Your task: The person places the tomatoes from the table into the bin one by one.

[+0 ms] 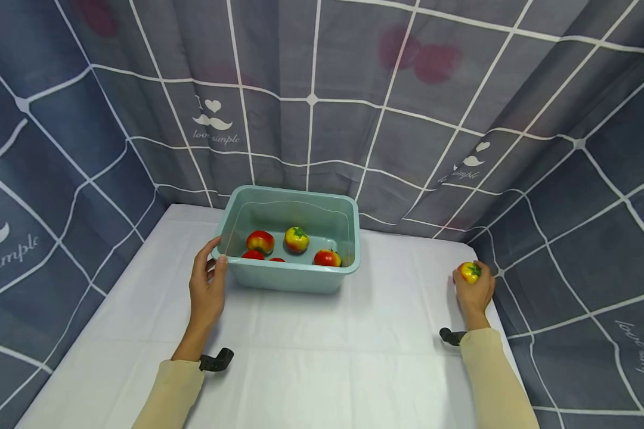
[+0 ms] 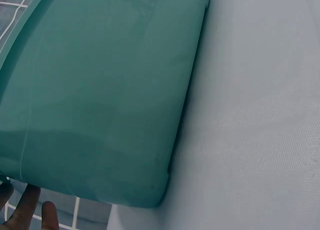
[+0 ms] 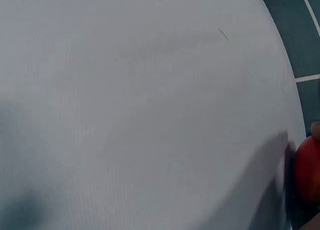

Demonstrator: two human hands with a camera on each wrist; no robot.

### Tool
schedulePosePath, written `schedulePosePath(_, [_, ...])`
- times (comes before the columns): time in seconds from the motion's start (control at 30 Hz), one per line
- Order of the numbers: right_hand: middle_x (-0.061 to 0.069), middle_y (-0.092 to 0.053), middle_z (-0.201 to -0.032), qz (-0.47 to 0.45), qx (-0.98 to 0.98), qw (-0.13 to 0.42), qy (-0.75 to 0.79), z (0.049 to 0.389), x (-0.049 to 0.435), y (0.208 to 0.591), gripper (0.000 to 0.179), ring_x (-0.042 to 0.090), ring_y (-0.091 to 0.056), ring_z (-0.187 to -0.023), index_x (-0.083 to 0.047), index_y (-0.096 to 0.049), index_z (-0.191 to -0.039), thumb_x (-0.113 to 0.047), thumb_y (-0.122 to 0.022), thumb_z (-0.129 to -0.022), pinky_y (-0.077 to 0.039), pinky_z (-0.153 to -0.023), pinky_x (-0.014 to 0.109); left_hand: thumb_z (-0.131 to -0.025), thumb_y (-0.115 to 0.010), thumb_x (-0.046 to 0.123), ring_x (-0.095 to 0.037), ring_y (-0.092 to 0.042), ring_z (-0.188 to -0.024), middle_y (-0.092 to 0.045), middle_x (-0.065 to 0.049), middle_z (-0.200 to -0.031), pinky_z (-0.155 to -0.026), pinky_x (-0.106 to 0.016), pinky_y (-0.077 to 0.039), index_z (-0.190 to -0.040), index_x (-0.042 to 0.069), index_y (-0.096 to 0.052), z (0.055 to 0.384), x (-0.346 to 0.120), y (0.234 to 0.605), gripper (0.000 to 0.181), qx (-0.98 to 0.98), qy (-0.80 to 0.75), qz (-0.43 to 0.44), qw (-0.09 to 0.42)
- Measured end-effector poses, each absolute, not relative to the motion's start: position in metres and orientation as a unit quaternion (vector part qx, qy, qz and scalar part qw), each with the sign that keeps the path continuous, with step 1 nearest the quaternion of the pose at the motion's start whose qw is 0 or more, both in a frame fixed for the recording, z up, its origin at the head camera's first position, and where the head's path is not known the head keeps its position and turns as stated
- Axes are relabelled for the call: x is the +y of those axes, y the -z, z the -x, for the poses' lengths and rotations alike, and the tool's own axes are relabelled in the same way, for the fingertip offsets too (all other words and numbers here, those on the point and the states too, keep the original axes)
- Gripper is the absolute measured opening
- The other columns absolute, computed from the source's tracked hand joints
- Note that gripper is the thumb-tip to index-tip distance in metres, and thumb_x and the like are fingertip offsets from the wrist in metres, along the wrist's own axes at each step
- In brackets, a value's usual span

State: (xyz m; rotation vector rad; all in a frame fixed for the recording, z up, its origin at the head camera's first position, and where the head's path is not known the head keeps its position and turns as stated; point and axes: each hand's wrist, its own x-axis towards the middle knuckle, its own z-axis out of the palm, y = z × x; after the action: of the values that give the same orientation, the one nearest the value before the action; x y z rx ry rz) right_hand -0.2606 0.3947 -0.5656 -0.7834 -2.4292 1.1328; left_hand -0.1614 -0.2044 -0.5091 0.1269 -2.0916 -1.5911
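A pale green plastic basin point(image 1: 279, 279) stands on the white table with several red-and-yellow fruits inside, among them a yellower fruit point(image 1: 297, 239) with a green top. My left hand point(image 1: 207, 287) holds the basin's near left corner, thumb at the front rim and fingers along the left side. The left wrist view shows the basin's wall point(image 2: 105, 100) up close. Far to the right, my right hand point(image 1: 474, 293) grips a red-and-yellow fruit point(image 1: 469, 271) with a green top near the table's edge. Only part of that fruit point(image 3: 308, 172) shows in the right wrist view.
A white cloth point(image 1: 333, 369) covers the table. Dark grey-blue curtains point(image 1: 279, 131) with white grid lines hang behind it and on both sides. The right-hand curtain point(image 1: 585, 256) comes close to my right hand. A dark strap piece point(image 1: 217, 360) sits at my left wrist.
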Motion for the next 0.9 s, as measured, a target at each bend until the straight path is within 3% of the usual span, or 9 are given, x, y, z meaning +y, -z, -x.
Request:
schedulePosePath(0.43, [0.027,-0.05,-0.151,0.187,-0.864,0.205,-0.42,0.265,0.357,0.54,0.066,0.044,-0.047,-0.142,-0.014,-0.051,-0.155,-0.027,-0.077,-0.096,-0.033,-0.124,0.06,-0.113,-0.056,0.022,-0.009,-0.058,-0.126,-0.05,0.008,-0.163,-0.101,-0.013,-0.042,-0.159,0.034,-0.052,0.165,-0.202,0.512,0.048,-0.763,0.589,-0.042,0.262])
schedulePosePath(0.53, [0.024,-0.051,-0.151,0.143,-0.861,0.209,-0.441,0.265,0.335,0.527,0.067,0.04,-0.049,-0.141,-0.013,-0.05,-0.156,-0.028,-0.077,-0.097,-0.036,-0.124,0.058,-0.113,-0.055,0.022,-0.008,-0.057,-0.128,-0.05,0.007,-0.163,-0.101,-0.011,-0.041,-0.16,0.034,-0.051,0.165,-0.201,0.513,0.048,-0.764,0.589,-0.041,0.259])
schedulePosePath(0.77, [0.016,-0.054,-0.15,0.025,-0.842,0.2,-0.5,0.266,0.267,0.483,0.067,0.031,-0.055,-0.131,-0.012,-0.049,-0.156,-0.034,-0.077,-0.099,-0.042,-0.108,0.04,-0.113,-0.056,0.023,-0.004,-0.056,-0.128,-0.05,0.009,-0.163,-0.102,-0.015,-0.042,-0.16,0.035,-0.051,0.166,-0.201,0.513,0.048,-0.767,0.585,-0.045,0.258])
schedulePosePath(0.9, [0.013,-0.057,-0.15,-0.061,-0.832,0.199,-0.515,0.268,0.223,0.451,0.066,0.029,-0.058,-0.128,-0.015,-0.05,-0.155,-0.032,-0.079,-0.098,-0.045,-0.105,0.037,-0.113,-0.056,0.024,-0.005,-0.056,-0.128,-0.05,0.01,-0.163,-0.103,-0.017,-0.042,-0.159,0.036,-0.051,0.166,-0.201,0.513,0.048,-0.768,0.584,-0.05,0.258])
